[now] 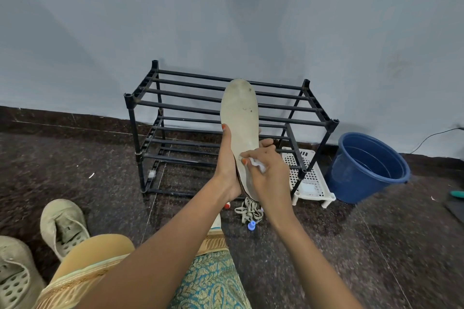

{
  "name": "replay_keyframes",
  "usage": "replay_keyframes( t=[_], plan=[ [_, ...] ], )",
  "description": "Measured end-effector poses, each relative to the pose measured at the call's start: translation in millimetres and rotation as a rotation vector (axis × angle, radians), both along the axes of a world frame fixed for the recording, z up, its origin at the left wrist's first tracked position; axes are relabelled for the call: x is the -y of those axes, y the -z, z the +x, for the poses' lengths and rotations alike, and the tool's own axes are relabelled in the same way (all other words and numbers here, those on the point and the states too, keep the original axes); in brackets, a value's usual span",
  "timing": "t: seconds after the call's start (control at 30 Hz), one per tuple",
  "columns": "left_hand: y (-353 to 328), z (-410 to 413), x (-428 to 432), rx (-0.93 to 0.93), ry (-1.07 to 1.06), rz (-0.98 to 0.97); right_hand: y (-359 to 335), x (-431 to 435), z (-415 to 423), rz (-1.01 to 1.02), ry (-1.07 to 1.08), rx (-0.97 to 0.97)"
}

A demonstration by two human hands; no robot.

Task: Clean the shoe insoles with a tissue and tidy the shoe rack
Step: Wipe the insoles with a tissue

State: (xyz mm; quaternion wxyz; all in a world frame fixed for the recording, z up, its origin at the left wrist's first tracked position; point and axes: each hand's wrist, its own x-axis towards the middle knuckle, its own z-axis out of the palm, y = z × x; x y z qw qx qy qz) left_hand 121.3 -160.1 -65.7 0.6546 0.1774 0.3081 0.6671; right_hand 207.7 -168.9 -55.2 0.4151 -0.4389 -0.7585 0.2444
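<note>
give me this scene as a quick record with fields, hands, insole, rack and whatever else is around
left hand: grips the insole, held upright
right hand: holds a white tissue against the insole's lower part
shoe rack: black, two tiers, by the wall
shoes: two beige, on the floor at left
bucket: blue, right of the rack
laces: heaped on the floor under the hands

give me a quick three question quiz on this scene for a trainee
1. True or false: shoes stand on the black shoe rack.
2. Which of the hands presses the tissue on the insole? A) left B) right
3. Fill in: the blue ___ stands right of the rack.
Key: 1 false, the shoes lie on the floor; 2 B, right hand, while the left hand grips the insole; 3 bucket.
</note>
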Motion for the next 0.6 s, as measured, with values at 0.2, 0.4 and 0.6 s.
replay_keyframes(
  t=[0.2,0.4,0.6],
  plan=[
    [1.3,-0.5,-2.2,0.026,-0.051,-0.013,5.6,10.1,9.4,0.024,-0.083,0.082],
    [-3.2,2.3,2.7,-0.043,0.016,-0.025,5.6,-5.0,8.5,0.104,0.001,0.106],
    [-6.9,2.1,5.6,-0.017,0.012,-0.014,8.3,-0.3,6.3,0.112,-0.013,0.089]
  ],
)
